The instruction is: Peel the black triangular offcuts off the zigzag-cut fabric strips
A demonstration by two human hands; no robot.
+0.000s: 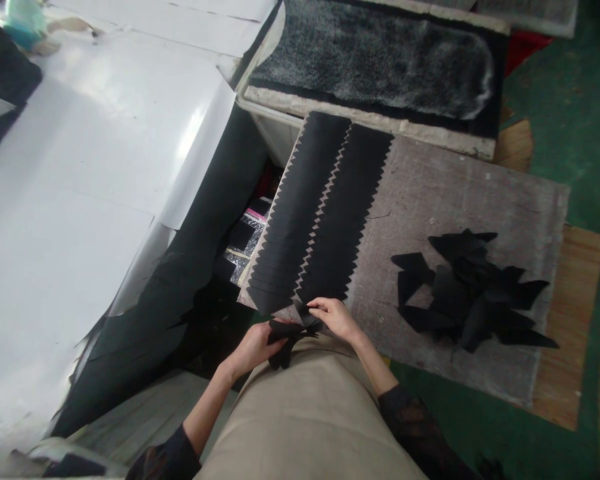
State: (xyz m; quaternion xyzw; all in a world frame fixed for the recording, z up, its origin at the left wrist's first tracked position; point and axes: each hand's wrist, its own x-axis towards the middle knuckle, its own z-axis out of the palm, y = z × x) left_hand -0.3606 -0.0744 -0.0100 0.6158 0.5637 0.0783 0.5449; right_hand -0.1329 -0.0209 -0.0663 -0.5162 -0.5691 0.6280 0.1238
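Several black fabric pieces (280, 357) are bunched in my left hand (253, 348), whose fingers are closed round them. Beside it my right hand (336, 319) pinches one black fabric piece (305, 312) between thumb and fingertips, at the near end of the laid-out rows. Two long rows of overlapping black pieces (320, 207) with pointed, sawtooth edges lie side by side on a grey-brown cloth-covered board (415, 193). To their right on the same board is a loose heap of black pieces (470, 290).
A white-covered table (105, 147) fills the left side. Behind the board stands a padded frame with a dusty black surface (380, 60). Plastic-wrapped items (243, 240) sit in the gap below. A wooden board edge (573, 320) shows under the cloth, above green floor (560, 120).
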